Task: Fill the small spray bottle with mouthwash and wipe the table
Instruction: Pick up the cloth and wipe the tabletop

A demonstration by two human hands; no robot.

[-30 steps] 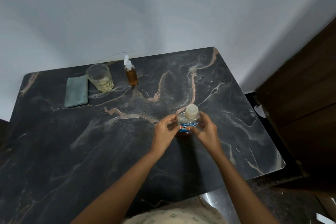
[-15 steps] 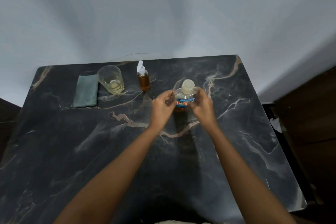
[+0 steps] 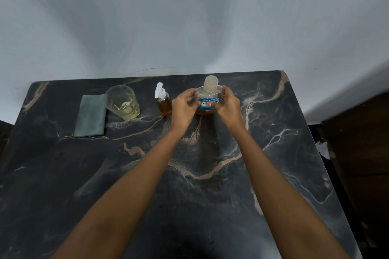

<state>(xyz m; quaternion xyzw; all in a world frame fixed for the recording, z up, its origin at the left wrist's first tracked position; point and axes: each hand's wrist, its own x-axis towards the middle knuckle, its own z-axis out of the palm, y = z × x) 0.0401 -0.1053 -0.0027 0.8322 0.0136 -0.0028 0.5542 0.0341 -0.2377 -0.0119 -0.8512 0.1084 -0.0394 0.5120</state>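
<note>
Both hands close on the mouthwash bottle point(image 3: 208, 100), the left hand point(image 3: 183, 108) and right hand point(image 3: 229, 107) curling their fingers round its opposite sides as it stands upright on the dark marbled tabletop point(image 3: 189, 185), its pale cap point(image 3: 211, 84) on. Just beside the mouthwash bottle, to its left and close to the left hand's knuckles, stands the small spray bottle point(image 3: 164, 104), pump head fitted and amber liquid inside; farther left of the mouthwash bottle sits a clear glass point(image 3: 123, 103) with a little yellowish liquid, and beyond that a folded grey-green cloth point(image 3: 90, 115) lies flat. With the spray bottle apparently holding liquid and the big bottle capped, the filling looks done or nearly so, though whether it is full cannot be told. The next move likely calls for releasing the mouthwash bottle without knocking its small neighbour, then reaching left for the cloth to wipe.
</note>
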